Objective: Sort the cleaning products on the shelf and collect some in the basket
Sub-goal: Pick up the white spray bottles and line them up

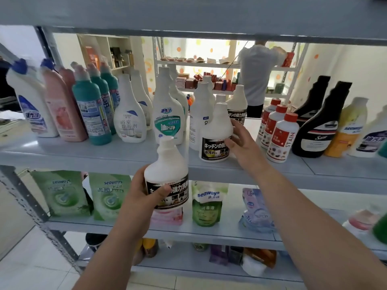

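One bottle [167, 170] is held by the left hand [142, 197], mid-frame. A shelf bottle [215, 130] is gripped by the right hand [240, 141], beside red-capped bottles [281, 139].

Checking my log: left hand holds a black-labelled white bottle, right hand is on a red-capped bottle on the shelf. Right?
Wrong cap: the head view shows the right hand on a white-capped bottle on the shelf. The rest holds.
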A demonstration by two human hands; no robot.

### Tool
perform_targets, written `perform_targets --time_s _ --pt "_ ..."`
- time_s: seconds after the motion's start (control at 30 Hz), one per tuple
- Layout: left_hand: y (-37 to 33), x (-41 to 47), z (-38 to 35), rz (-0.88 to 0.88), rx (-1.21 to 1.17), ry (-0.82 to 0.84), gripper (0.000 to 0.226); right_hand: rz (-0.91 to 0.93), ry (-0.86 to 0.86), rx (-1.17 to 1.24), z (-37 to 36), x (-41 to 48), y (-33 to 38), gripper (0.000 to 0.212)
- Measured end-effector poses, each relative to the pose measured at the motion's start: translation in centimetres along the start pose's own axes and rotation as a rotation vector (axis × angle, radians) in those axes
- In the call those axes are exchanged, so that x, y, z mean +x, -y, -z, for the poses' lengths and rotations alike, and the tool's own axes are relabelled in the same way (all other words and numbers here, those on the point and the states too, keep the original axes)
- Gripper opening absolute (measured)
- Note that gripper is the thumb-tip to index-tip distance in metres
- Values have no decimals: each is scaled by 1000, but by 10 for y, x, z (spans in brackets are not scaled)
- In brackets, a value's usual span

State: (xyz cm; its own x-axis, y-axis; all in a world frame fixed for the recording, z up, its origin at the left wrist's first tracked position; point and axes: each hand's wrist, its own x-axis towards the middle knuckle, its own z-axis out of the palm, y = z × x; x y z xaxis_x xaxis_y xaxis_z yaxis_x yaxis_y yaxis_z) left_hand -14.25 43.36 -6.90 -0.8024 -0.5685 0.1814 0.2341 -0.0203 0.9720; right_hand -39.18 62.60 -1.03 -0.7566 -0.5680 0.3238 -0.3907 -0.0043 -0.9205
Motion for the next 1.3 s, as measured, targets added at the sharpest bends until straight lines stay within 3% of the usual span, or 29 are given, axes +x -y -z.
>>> perform_targets --time_s 0.17,0.27,0.37,0.47,0.57,0.7,0.8,0.87,0.97,1.1,1.2,1.3 --pt "2 -12 -6 33 -31 43 69 -47 -53 -271 -11 -9 5 99" --pt "6 -19 -12 70 -58 78 71 -54 -75 -411 -17 -21 7 88" --pt "13 -29 -22 132 -67 86 72 10 -125 -441 -27 -54 3 59" --pt "23 -45 -34 189 -101 101 65 -8 -129 -200 -41 -110 -6 29" --pt "33 -63 -50 247 -190 185 41 -217 54 160 -58 -162 -20 43" --pt "45 -86 -74 323 -229 249 43 -340 -28 400 -54 -197 -51 50" --pt "47 -98 -97 343 -184 292 56 -435 -64 429 -32 -211 -56 64" --pt "47 -105 -117 368 -175 254 53 -491 -80 416 -14 -220 -59 76" --pt "45 -114 -152 449 -147 110 36 -452 -97 485 15 -234 -62 54" --pt "43 -132 -202 745 -316 -59 27 -478 -128 533 62 -255 -62 36" --pt "47 -149 -240 935 -520 -9 32 -561 -19 455 85 -268 -61 57" --pt "50 -162 -270 1063 -639 88 47 -689 62 626 102 -277 -58 73"
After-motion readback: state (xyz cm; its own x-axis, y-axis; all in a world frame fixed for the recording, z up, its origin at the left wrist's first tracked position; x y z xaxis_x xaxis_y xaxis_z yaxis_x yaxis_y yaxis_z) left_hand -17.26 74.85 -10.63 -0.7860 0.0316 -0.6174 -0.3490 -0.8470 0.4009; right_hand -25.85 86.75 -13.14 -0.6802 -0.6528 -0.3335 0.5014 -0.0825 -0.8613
